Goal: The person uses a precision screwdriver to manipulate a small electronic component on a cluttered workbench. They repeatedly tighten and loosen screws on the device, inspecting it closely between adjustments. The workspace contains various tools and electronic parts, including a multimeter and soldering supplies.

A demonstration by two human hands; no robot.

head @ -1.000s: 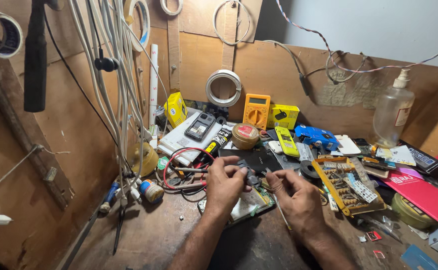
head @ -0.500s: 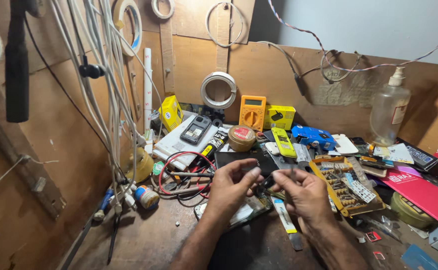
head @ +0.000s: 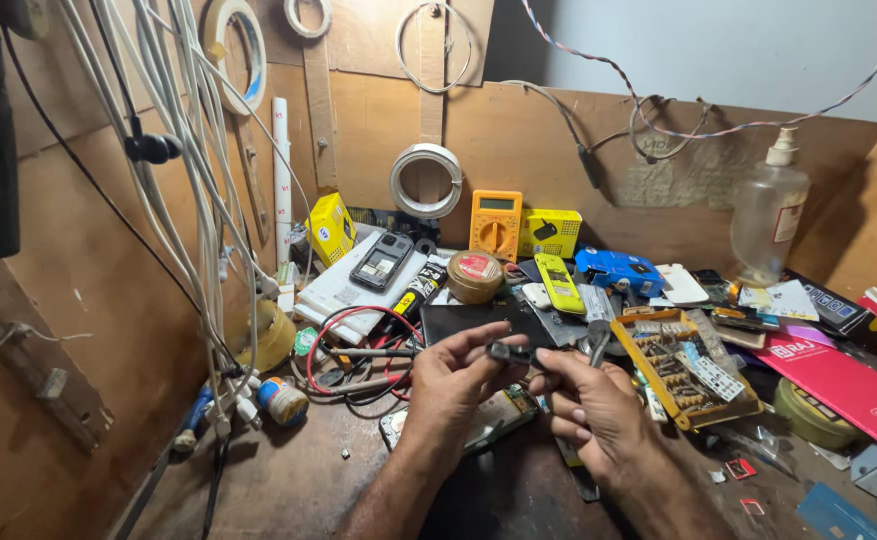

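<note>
Both hands, left and right, pinched a small black part at its ends (probably light, stiff, fiddly) between fingertips.

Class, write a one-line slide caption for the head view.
Both hands pinch a small dark part above a cluttered wooden workbench.

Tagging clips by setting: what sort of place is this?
Probably a small electronics or phone repair bench: an orange multimeter, phones like the yellow handset, and a tray of screwdriver bits. The left hand and right hand pinch a small dark part.
</note>
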